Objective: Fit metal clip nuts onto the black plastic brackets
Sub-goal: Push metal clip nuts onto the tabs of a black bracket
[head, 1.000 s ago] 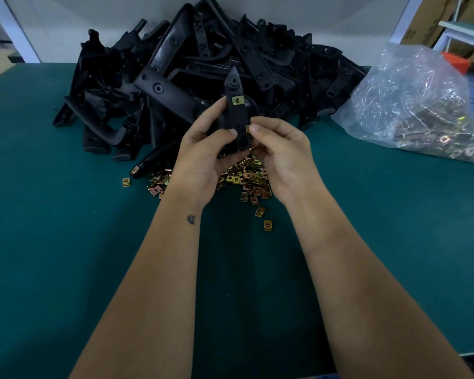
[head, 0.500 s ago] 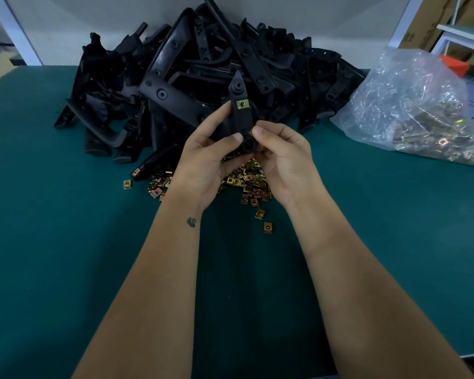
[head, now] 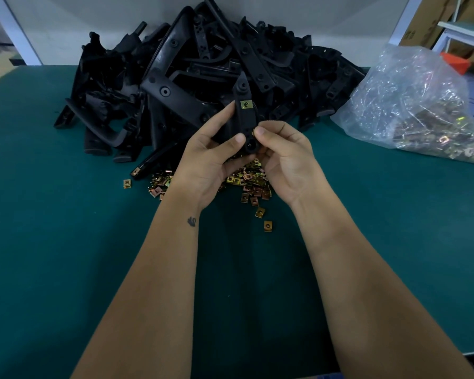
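Note:
My left hand (head: 212, 157) grips a black plastic bracket (head: 244, 119) and holds it upright above the table. One brass clip nut (head: 246, 104) sits fitted near the bracket's upper end. My right hand (head: 285, 157) pinches a second clip nut (head: 253, 131) against the bracket's right edge, near its lower hole. A loose heap of clip nuts (head: 246, 184) lies on the green table (head: 66, 242) under both hands. Behind the hands rises a big pile of black brackets (head: 192, 77).
A clear plastic bag of clip nuts (head: 422, 105) lies at the right back of the table. Stray nuts (head: 268, 226) lie near the heap. The table's right front edge shows at the lower right. Cardboard boxes (head: 433, 20) and a shelf stand beyond the table.
The bracket and both hands have stayed almost in place. My right thumb and finger have closed in on the bracket's right edge with the small nut.

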Tool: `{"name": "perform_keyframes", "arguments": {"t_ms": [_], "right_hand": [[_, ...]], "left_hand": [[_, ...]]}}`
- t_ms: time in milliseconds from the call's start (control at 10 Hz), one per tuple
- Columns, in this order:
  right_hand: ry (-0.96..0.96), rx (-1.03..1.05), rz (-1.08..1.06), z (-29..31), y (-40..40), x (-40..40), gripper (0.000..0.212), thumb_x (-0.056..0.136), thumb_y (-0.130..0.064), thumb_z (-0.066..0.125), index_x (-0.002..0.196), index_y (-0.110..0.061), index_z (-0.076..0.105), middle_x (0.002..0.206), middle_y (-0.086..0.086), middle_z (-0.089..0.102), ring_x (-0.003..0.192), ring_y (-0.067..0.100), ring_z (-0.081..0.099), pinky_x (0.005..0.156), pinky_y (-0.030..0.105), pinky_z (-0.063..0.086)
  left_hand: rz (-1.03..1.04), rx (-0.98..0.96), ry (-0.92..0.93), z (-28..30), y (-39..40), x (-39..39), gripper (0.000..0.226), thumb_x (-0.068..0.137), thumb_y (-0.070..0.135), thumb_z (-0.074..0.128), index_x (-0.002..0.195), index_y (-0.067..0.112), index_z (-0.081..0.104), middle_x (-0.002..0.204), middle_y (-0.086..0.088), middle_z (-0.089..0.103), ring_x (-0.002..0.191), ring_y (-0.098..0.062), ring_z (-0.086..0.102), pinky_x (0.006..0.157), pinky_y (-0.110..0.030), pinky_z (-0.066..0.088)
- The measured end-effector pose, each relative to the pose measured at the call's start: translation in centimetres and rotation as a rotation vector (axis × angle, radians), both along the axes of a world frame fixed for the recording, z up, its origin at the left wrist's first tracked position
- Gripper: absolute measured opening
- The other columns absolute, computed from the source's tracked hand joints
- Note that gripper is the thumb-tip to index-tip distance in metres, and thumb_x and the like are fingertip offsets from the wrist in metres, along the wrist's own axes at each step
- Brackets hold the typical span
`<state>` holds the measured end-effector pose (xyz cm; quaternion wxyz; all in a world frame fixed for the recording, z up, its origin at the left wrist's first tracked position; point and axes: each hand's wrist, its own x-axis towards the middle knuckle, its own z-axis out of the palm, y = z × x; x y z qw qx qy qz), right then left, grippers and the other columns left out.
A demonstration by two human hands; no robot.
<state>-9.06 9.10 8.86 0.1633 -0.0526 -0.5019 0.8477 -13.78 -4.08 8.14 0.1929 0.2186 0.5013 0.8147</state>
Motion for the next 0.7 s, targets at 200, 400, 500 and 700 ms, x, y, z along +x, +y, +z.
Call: {"name": "perform_keyframes", "arguments": {"t_ms": [200,400,500,700], "right_hand": [[0.004,0.064,0.026,-0.02,0.37,0.15,0.021,0.087,0.009,0.06,0.084,-0.012,0.061,0.081,0.007,0.053,0.079,0.016,0.053,0.08,0.03,0.043],[0.004,0.075,0.028,-0.12,0.26,0.11,0.022,0.086,0.01,0.06,0.083,-0.012,0.058,0.08,0.007,0.053,0.079,0.016,0.053,0.085,0.031,0.043],[0.007,0.079,0.04,-0.16,0.25,0.13,0.022,0.087,0.009,0.06,0.084,-0.013,0.058,0.081,0.007,0.055,0.08,0.016,0.054,0.086,0.031,0.043],[-0.019,0.119,0.054,-0.19,0.48,0.22,0.021,0.087,0.006,0.062,0.088,-0.014,0.056,0.068,-0.004,0.065,0.07,0.01,0.061,0.07,0.024,0.048]], "left_hand": [[-0.025,-0.046,0.003,0.01,-0.15,-0.12,0.055,0.096,-0.002,0.055,0.146,0.017,0.046,0.126,-0.002,0.068,0.115,-0.019,0.066,0.085,-0.032,0.057],[-0.015,-0.051,0.004,-0.04,-0.01,-0.07,0.055,0.095,-0.002,0.055,0.146,0.017,0.046,0.119,0.004,0.071,0.112,-0.016,0.067,0.087,-0.033,0.057],[-0.019,-0.057,0.0,-0.07,-0.02,-0.07,0.055,0.095,-0.002,0.056,0.146,0.017,0.047,0.124,0.001,0.069,0.114,-0.017,0.066,0.086,-0.033,0.057],[-0.015,-0.074,0.004,-0.39,0.07,-0.06,0.055,0.095,-0.002,0.057,0.145,0.017,0.047,0.13,-0.004,0.066,0.116,-0.019,0.066,0.094,-0.039,0.056]]}}
